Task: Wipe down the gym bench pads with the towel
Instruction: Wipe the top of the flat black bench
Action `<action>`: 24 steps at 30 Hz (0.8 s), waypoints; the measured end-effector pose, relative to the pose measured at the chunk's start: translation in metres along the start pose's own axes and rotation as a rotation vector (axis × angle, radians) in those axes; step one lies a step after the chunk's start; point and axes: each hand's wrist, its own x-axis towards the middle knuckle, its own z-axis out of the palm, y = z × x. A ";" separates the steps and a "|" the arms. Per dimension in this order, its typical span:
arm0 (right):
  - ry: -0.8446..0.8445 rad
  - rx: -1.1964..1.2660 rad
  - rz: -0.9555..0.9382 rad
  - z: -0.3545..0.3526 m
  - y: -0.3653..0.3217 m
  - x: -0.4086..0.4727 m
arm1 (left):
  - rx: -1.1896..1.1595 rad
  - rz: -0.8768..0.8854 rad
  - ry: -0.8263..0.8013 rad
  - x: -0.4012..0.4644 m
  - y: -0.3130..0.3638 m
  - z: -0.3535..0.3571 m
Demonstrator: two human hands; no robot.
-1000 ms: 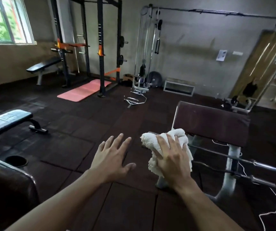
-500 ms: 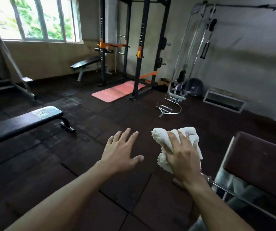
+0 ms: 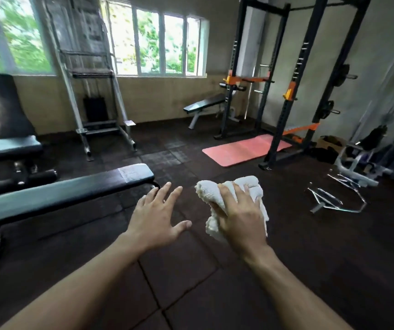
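Holding both hands out in front of you above the dark rubber floor (image 3: 191,294), you have the white towel (image 3: 229,194) bunched up in your right hand (image 3: 241,220), whose fingers curl over the top of the cloth and clamp it against the palm. Your left hand (image 3: 155,222) hangs just beside it at about 9 o'clock from the towel, palm down, fingers spread and straight, gripping nothing. The two hands are near each other but not touching. At roughly 10 o'clock from your left hand lies the flat black bench (image 3: 67,196), its long pad running away to the left, the near end of the pad just beyond your left fingertips. Neither hand nor the towel touches that pad. Farther off at 9 o'clock stands an adjustable bench (image 3: 12,144) with its back pad raised upright. At 12 o'clock, against the wall under the windows (image 3: 157,41), another flat bench (image 3: 203,104) sits beside the black power rack (image 3: 288,86), with a pink mat (image 3: 246,150) lying at the rack's foot.
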 end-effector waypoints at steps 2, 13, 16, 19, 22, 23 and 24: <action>-0.031 0.046 -0.041 0.031 0.006 0.038 | 0.038 -0.092 0.018 0.029 -0.014 0.002; -0.098 0.308 -0.254 0.222 0.004 0.239 | 0.104 -0.399 0.045 0.202 -0.142 0.029; -0.137 0.326 -0.291 0.294 -0.002 0.300 | 0.101 -0.431 0.050 0.271 -0.191 0.054; -0.169 0.348 -0.278 0.359 -0.014 0.365 | 0.080 -0.439 -0.002 0.341 -0.242 0.067; -0.200 0.354 -0.268 0.413 -0.026 0.425 | 0.087 -0.429 -0.005 0.409 -0.297 0.069; -0.221 0.361 -0.262 0.431 -0.029 0.442 | 0.081 -0.434 -0.019 0.428 -0.310 0.068; -0.237 0.380 -0.255 0.447 -0.027 0.453 | 0.069 -0.440 -0.009 0.442 -0.322 0.072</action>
